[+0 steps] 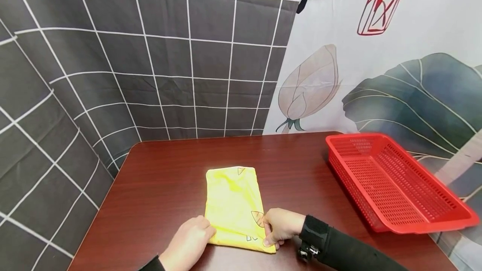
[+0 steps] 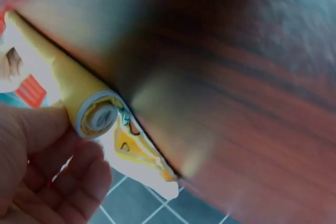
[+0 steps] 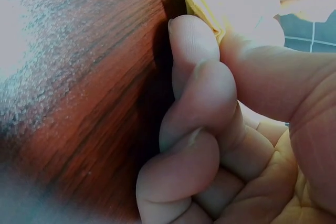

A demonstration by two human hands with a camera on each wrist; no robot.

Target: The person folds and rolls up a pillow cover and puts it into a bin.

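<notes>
I am pinching the rolled near end of the folded yellow printed cloth (image 1: pixel 234 206) with my left hand (image 1: pixel 188 244) and right hand (image 1: pixel 280 226), at the near edge of the dark wooden table (image 1: pixel 165 179). Its printed marks are unreadable. The red perforated plastic basket (image 1: pixel 391 181) is sitting empty at the right edge.

Table (image 1: pixel 169 179): before the hanging backdrop (image 1: pixel 150 53), which stands behind it at 12 o'clock.
Cloth (image 1: pixel 231 204): on the table, near its middle, reaching toward the near edge at 6 o'clock.
Left hand (image 1: pixel 188 241): at the cloth's near left corner, about 7 o'clock.
Right hand (image 1: pixel 280 225): at the cloth's near right corner, about 5 o'clock.
Basket (image 1: pixel 391 179): on the table at 3 o'clock of the cloth, well apart.
</notes>
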